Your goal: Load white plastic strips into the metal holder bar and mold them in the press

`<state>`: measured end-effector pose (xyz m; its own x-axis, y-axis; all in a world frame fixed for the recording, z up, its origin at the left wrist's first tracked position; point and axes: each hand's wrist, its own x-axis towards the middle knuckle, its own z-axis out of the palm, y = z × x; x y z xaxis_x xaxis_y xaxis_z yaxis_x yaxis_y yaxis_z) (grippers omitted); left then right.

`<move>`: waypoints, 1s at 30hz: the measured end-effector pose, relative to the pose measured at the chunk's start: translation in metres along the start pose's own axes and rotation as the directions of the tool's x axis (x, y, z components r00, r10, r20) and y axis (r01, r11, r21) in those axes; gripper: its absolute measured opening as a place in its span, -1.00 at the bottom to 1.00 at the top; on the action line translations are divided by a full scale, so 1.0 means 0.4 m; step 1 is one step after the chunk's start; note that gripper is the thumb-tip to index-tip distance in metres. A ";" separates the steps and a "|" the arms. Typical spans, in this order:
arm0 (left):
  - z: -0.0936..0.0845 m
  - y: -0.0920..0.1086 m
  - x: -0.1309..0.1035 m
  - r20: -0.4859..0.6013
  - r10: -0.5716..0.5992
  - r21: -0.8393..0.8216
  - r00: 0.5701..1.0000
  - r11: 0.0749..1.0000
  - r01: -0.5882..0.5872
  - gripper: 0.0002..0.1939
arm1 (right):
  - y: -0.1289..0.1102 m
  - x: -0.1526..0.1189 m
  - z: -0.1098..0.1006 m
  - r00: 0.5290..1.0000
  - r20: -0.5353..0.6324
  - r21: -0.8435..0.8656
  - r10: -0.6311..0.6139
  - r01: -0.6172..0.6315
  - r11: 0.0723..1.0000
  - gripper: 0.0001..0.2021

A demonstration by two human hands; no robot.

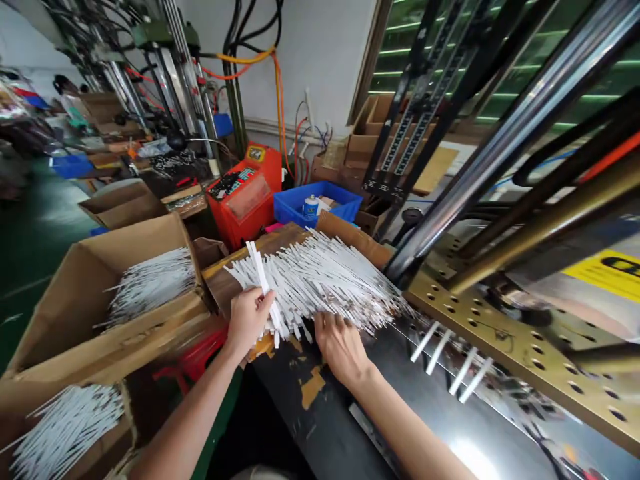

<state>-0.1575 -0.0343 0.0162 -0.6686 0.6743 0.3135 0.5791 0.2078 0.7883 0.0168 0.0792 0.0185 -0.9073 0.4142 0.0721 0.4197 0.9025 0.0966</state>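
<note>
My left hand (249, 319) is closed around a few flat white strips (258, 263), which stick up past the thumb. Beside it spreads a large heap of the same thin white strips (330, 273), on a brown board at the end of the bench. At the heap's near edge, my right hand (340, 343) reaches in with its fingers curled together. The fingertips are hidden, so I cannot make out what they grip. Further right, several separate white strips (465, 370) lie side by side, jutting out from the machine's edge over the dark metal bench (395, 400).
Cardboard boxes of white strips stand at left, one large (85, 267) and one lower (125, 427). A red stool (200, 353) is beneath. Behind the heap are an orange machine box (245, 197) and a blue bin (340, 197). A perforated brass-coloured plate (500, 333) and steel columns rise at right.
</note>
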 end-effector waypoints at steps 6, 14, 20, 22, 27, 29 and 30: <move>-0.010 -0.051 0.014 -0.167 0.139 0.405 0.976 0.912 -0.061 -0.53 | -0.011 0.012 -0.025 0.986 0.118 -0.048 0.120 -0.115 0.992 -0.72; 0.063 0.072 -0.046 0.558 0.489 0.249 0.671 0.672 -0.697 -0.81 | 0.129 -0.263 -0.018 0.919 0.166 -0.026 0.358 -0.359 0.933 -0.73; 0.155 0.096 0.009 0.716 0.503 0.150 0.484 0.566 -0.811 -0.77 | 0.128 -0.544 0.017 0.790 -0.278 0.224 0.547 -0.500 0.837 -0.80; 0.169 0.091 0.020 0.734 0.503 0.137 0.457 0.549 -0.824 -0.77 | 0.086 -0.601 0.027 0.695 -0.397 0.321 0.600 -0.507 0.800 -0.84; 0.161 0.053 0.041 0.737 0.566 0.134 0.370 0.413 -0.901 -0.68 | -0.022 -0.633 0.028 0.602 -0.373 0.603 0.706 -0.420 0.678 -0.85; 0.157 0.037 0.050 0.715 0.629 0.118 0.306 0.324 -0.939 -0.65 | -0.044 -0.618 0.027 0.613 -0.315 0.705 0.724 -0.360 0.612 -0.85; 0.156 0.032 0.053 0.706 0.649 0.111 0.284 0.296 -0.949 -0.63 | -0.051 -0.610 0.027 0.617 -0.291 0.732 0.731 -0.348 0.586 -0.85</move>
<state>-0.1350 0.0270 -0.0001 0.5149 0.8268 0.2267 0.8572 -0.5001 -0.1230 0.2294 -0.0389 -0.0117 -0.2460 0.8808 0.4045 0.5427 0.4709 -0.6955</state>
